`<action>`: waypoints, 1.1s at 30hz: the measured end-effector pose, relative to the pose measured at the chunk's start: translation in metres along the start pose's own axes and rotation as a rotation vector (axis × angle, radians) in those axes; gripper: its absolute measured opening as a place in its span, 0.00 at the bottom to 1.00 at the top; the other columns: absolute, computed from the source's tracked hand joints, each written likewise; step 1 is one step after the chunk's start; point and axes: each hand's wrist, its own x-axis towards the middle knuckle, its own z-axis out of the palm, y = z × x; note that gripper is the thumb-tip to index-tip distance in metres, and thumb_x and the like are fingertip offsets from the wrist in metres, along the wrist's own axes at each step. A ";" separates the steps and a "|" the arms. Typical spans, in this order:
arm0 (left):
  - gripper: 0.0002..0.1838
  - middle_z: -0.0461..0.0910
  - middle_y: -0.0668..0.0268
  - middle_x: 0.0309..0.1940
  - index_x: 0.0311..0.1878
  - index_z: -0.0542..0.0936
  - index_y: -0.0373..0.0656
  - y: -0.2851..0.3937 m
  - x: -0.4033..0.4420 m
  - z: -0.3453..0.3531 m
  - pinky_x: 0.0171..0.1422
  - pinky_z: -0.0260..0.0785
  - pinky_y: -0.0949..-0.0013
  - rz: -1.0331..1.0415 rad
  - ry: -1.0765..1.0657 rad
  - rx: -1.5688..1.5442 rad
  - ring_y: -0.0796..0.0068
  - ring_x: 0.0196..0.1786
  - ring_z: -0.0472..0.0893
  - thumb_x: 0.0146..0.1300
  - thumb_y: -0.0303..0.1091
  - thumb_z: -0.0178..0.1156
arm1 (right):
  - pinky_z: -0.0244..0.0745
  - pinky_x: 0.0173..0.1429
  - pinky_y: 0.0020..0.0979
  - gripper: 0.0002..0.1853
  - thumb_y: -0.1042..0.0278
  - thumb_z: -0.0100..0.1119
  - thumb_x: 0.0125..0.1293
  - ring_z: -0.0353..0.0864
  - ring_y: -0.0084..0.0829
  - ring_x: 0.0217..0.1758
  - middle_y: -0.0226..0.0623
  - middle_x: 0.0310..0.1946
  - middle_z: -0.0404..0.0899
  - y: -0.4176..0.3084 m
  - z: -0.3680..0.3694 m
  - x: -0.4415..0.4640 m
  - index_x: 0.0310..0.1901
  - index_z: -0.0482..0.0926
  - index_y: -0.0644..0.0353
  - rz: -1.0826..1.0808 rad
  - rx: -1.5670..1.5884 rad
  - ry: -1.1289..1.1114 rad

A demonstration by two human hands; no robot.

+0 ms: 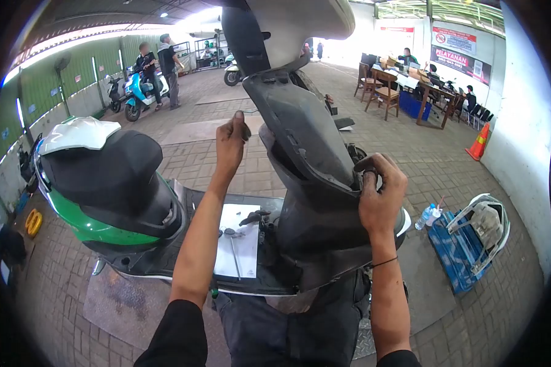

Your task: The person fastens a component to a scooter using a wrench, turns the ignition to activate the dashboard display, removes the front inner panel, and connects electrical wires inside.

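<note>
A scooter fills the middle, with its black inner front panel [300, 128] standing tilted and its upper edge apart from the body behind. My left hand [231, 144] is raised left of this panel, its fingers closed; a thin dark line shows by the fingertips, too small to name. At the panel's lower right corner, my right hand [382, 192] has its fingers curled around the edge. Below, on the footboard, lies a white sheet [242, 214] with a thin screwdriver-like tool [234, 251] and small dark pieces [254, 217] on it.
The scooter's black seat [104, 183] carries a white cover [79, 133] at left. To the right, a blue crate [456, 257] bears a pale frame part, beside water bottles [425, 215]. An orange cone [479, 144] stands by the wall. Two people stand near a blue scooter [139, 92].
</note>
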 end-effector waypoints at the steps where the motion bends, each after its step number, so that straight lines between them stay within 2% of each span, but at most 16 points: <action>1: 0.27 0.82 0.64 0.29 0.36 0.82 0.35 0.003 0.002 0.000 0.34 0.67 0.67 -0.149 -0.016 -0.045 0.76 0.29 0.76 0.81 0.52 0.55 | 0.73 0.46 0.44 0.06 0.82 0.57 0.55 0.82 0.56 0.40 0.51 0.33 0.80 0.000 0.000 -0.001 0.35 0.80 0.69 -0.004 -0.005 0.005; 2: 0.27 0.82 0.64 0.29 0.36 0.82 0.35 0.006 0.005 -0.001 0.34 0.67 0.67 -0.145 -0.015 -0.047 0.76 0.29 0.76 0.81 0.52 0.55 | 0.73 0.46 0.45 0.05 0.82 0.57 0.56 0.82 0.56 0.40 0.51 0.33 0.80 -0.001 0.000 0.000 0.35 0.80 0.69 -0.008 -0.009 0.011; 4: 0.26 0.82 0.64 0.28 0.29 0.78 0.38 0.010 0.007 -0.003 0.36 0.67 0.68 -0.508 -0.188 -0.877 0.76 0.29 0.76 0.80 0.50 0.55 | 0.73 0.46 0.45 0.05 0.82 0.57 0.56 0.82 0.57 0.40 0.51 0.33 0.80 -0.004 -0.002 -0.001 0.35 0.80 0.69 0.005 -0.005 0.006; 8: 0.22 0.82 0.62 0.30 0.33 0.81 0.35 0.026 -0.001 -0.001 0.39 0.69 0.67 -0.495 -0.128 -0.859 0.75 0.32 0.78 0.77 0.47 0.59 | 0.73 0.46 0.46 0.05 0.82 0.57 0.56 0.82 0.56 0.40 0.51 0.33 0.80 -0.002 -0.002 -0.002 0.35 0.80 0.69 -0.007 -0.009 0.000; 10: 0.19 0.84 0.60 0.32 0.47 0.84 0.32 0.049 -0.015 0.005 0.43 0.72 0.65 -0.179 0.222 -0.058 0.73 0.34 0.80 0.74 0.43 0.65 | 0.73 0.46 0.45 0.05 0.82 0.57 0.56 0.82 0.56 0.40 0.50 0.33 0.81 -0.005 -0.003 -0.001 0.35 0.80 0.69 0.008 0.000 0.001; 11: 0.19 0.84 0.60 0.32 0.47 0.84 0.32 0.053 -0.019 0.008 0.43 0.72 0.65 -0.178 0.220 -0.062 0.73 0.34 0.80 0.74 0.43 0.65 | 0.73 0.46 0.45 0.05 0.81 0.58 0.56 0.82 0.55 0.40 0.50 0.33 0.81 -0.005 -0.004 -0.002 0.35 0.80 0.68 0.029 0.011 -0.010; 14: 0.16 0.86 0.60 0.37 0.56 0.85 0.32 0.049 -0.018 0.008 0.41 0.75 0.65 0.369 0.166 0.049 0.70 0.35 0.82 0.71 0.33 0.69 | 0.74 0.46 0.45 0.05 0.81 0.59 0.56 0.83 0.54 0.39 0.49 0.34 0.81 -0.001 -0.002 -0.002 0.35 0.81 0.68 0.024 -0.022 0.007; 17: 0.16 0.86 0.60 0.39 0.60 0.82 0.31 0.026 0.002 -0.002 0.38 0.75 0.68 0.397 -0.007 0.022 0.70 0.34 0.82 0.75 0.30 0.65 | 0.74 0.47 0.45 0.05 0.81 0.59 0.56 0.83 0.54 0.39 0.49 0.34 0.82 -0.003 -0.003 -0.001 0.35 0.81 0.67 0.019 -0.003 -0.022; 19: 0.16 0.86 0.58 0.39 0.63 0.80 0.29 0.018 0.019 -0.006 0.36 0.73 0.69 0.308 -0.085 -0.067 0.71 0.33 0.82 0.80 0.31 0.59 | 0.74 0.47 0.45 0.05 0.81 0.59 0.56 0.83 0.54 0.39 0.49 0.34 0.81 -0.002 -0.002 -0.001 0.34 0.81 0.67 0.026 -0.002 -0.016; 21: 0.17 0.86 0.56 0.36 0.57 0.82 0.28 0.012 0.035 -0.003 0.32 0.70 0.68 -0.358 -0.094 -0.612 0.72 0.29 0.80 0.83 0.36 0.56 | 0.74 0.47 0.45 0.05 0.81 0.59 0.56 0.83 0.54 0.39 0.49 0.34 0.81 -0.001 -0.003 -0.001 0.34 0.81 0.68 0.034 -0.005 -0.010; 23: 0.20 0.83 0.57 0.32 0.55 0.83 0.29 0.019 0.034 0.000 0.30 0.67 0.64 -0.402 -0.099 -0.638 0.71 0.24 0.76 0.83 0.40 0.56 | 0.74 0.47 0.46 0.06 0.80 0.59 0.56 0.83 0.55 0.41 0.49 0.35 0.82 -0.002 -0.003 -0.001 0.36 0.81 0.67 0.019 0.002 -0.017; 25: 0.21 0.79 0.58 0.28 0.56 0.83 0.30 0.029 0.022 0.006 0.38 0.71 0.55 -0.004 0.114 0.111 0.62 0.27 0.76 0.82 0.43 0.58 | 0.75 0.48 0.47 0.07 0.80 0.60 0.56 0.83 0.55 0.42 0.49 0.36 0.82 0.002 -0.001 -0.002 0.37 0.82 0.67 0.019 0.007 -0.008; 26: 0.20 0.80 0.53 0.32 0.57 0.83 0.32 0.018 0.031 0.003 0.51 0.70 0.49 0.295 0.123 0.320 0.53 0.41 0.79 0.79 0.43 0.61 | 0.75 0.48 0.48 0.08 0.80 0.60 0.55 0.83 0.56 0.43 0.49 0.37 0.83 0.005 -0.002 -0.003 0.38 0.82 0.66 0.019 0.016 -0.003; 27: 0.17 0.82 0.50 0.41 0.57 0.83 0.36 0.002 0.027 0.004 0.61 0.67 0.47 0.481 0.266 0.555 0.49 0.54 0.76 0.72 0.38 0.67 | 0.75 0.48 0.48 0.08 0.80 0.60 0.55 0.83 0.56 0.43 0.49 0.37 0.83 0.008 -0.002 -0.004 0.38 0.82 0.66 0.033 -0.005 0.024; 28: 0.20 0.82 0.50 0.47 0.57 0.83 0.38 0.012 0.017 0.008 0.62 0.67 0.49 0.698 0.350 0.549 0.50 0.56 0.75 0.62 0.27 0.70 | 0.75 0.49 0.49 0.08 0.79 0.60 0.55 0.83 0.56 0.44 0.49 0.38 0.83 0.010 -0.002 -0.004 0.38 0.82 0.66 0.022 0.009 0.013; 33: 0.21 0.82 0.52 0.45 0.52 0.85 0.36 0.031 0.005 0.008 0.60 0.69 0.50 0.624 0.091 0.307 0.48 0.55 0.75 0.52 0.15 0.66 | 0.75 0.49 0.51 0.09 0.77 0.61 0.56 0.82 0.57 0.45 0.48 0.37 0.82 0.006 -0.006 -0.002 0.39 0.83 0.64 0.060 0.045 -0.041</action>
